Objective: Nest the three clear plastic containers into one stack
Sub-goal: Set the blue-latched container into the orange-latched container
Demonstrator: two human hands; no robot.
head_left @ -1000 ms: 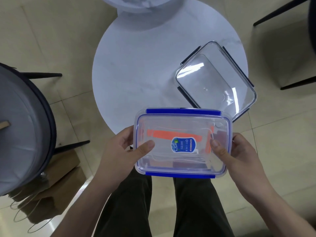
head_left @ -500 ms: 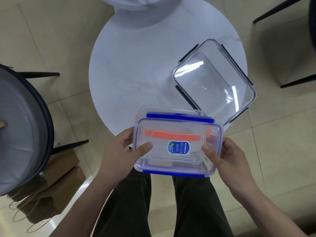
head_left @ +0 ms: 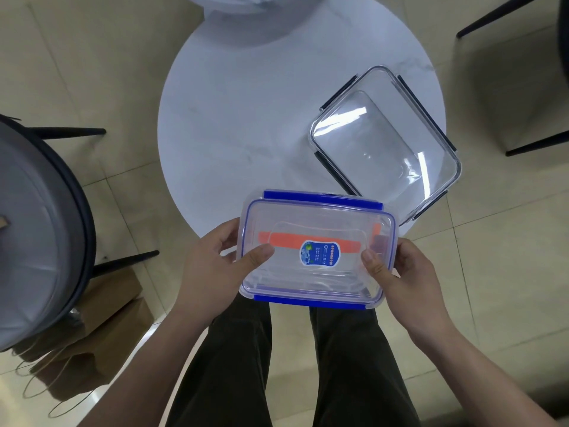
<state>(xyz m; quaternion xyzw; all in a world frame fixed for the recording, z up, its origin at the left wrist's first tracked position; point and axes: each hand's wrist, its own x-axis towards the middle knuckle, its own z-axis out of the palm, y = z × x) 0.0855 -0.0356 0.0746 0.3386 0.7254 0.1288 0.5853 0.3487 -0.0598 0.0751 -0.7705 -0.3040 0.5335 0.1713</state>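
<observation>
Clear rectangular plastic container with blue clips (head_left: 317,257) gripped at short ends: left hand (head_left: 212,269), right hand (head_left: 406,272). Long axis 9-to-3. Larger clear dark-clipped container (head_left: 385,143) on round white table (head_left: 246,103), at 1 o'clock, nearer right hand.

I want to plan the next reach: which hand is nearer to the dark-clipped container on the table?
Right. The right hand grips the blue-clipped container just below the dark-clipped container; the left hand holds the far end.
</observation>
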